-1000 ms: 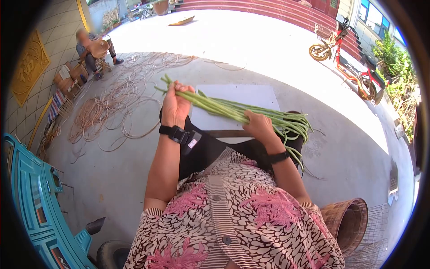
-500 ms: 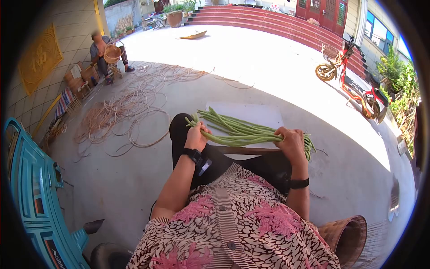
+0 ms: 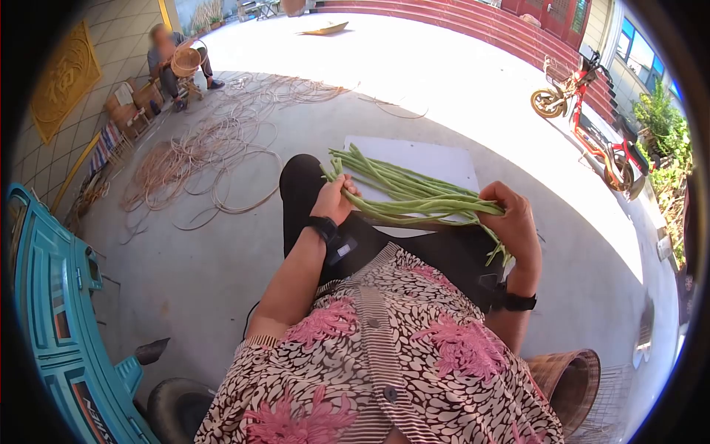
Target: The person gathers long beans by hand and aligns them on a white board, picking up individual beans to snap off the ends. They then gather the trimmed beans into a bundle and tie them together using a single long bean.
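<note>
A bundle of long green beans (image 3: pixel 414 194) lies across my lap, held at both ends. My left hand (image 3: pixel 334 198) grips the stem end of the bundle near my left knee. My right hand (image 3: pixel 515 223) is closed around the other end, where the bean tips hang down past my fingers. Both wrists carry black bands. Under the beans a white board (image 3: pixel 433 161) lies on the concrete floor in front of my knees.
Coils of rattan strips (image 3: pixel 203 152) spread over the floor at left. A seated person (image 3: pixel 174 58) holds a woven basket at far left. A blue vehicle (image 3: pixel 55 311) stands close at lower left, a woven basket (image 3: pixel 568 379) at lower right, a red scooter (image 3: pixel 592 126) at far right.
The bundle has come down and closer to my lap. My right hand slid out along the beans toward their tip end; my left hand keeps its grip on the stem end.
</note>
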`<control>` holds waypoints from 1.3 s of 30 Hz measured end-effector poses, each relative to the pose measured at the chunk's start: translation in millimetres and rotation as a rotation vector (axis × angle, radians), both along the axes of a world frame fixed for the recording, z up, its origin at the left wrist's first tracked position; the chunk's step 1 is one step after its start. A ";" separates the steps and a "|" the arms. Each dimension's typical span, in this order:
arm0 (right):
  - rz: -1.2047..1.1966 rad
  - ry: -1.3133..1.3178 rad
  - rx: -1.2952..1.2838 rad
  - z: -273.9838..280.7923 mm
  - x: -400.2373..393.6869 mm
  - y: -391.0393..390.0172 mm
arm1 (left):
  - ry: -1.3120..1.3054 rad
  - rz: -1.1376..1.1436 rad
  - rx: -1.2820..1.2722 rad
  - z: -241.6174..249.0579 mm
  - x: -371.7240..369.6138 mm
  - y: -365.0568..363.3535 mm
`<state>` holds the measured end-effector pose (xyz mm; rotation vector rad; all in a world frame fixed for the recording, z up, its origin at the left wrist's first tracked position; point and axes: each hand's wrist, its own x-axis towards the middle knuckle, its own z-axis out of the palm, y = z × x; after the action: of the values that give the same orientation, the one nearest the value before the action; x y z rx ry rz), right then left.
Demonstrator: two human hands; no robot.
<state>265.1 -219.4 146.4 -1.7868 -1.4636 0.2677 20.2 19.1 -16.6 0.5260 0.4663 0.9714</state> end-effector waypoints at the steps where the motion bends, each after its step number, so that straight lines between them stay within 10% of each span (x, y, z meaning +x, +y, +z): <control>1: -0.011 -0.052 -0.008 5.1 -2.4 -4.3 | 0.045 -0.024 0.015 2.1 -2.4 0.4; 10: -0.218 -0.633 -0.256 -1.9 22.1 -33.0 | -0.029 -0.017 0.011 -5.8 -0.7 4.5; 22: 0.059 -0.509 -0.029 -118.0 -19.5 93.1 | 0.033 -0.036 0.014 -1.1 -6.4 -5.0; 39: 0.158 0.060 -0.109 -79.8 -97.2 157.0 | 0.000 -0.081 0.135 19.3 -3.6 -21.8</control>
<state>167.9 -62.4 66.6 -1.7342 -1.5755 0.4862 16.6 -2.7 2.8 0.6619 0.3778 0.9289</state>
